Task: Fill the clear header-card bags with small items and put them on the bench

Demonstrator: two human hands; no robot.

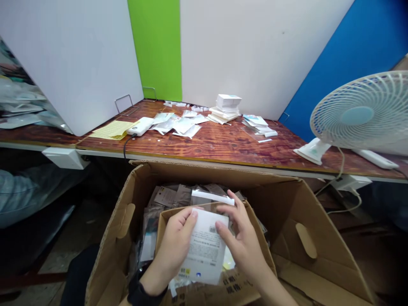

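A white printed card (207,242) with small text and a barcode is between my hands, apparently in a clear plastic bag with a white strip (213,197) along its far edge. My left hand (177,238) grips the card's left edge, thumb on top. On the right side, my right hand (239,233) pinches it with the thumb on its face and the fingers behind, close to the strip. Below them, a smaller open cardboard box (161,231) sits inside a large cardboard carton (306,204), among several packets in clear bags (165,195).
On the wooden table (219,146) lie loose bagged packets (180,124), a stack of white cards (228,104), a second small pile (256,122), yellow paper (114,128) and a white device (142,126) with a cable. A fan (357,115) stands at right. Partition panels (255,51) rise behind.
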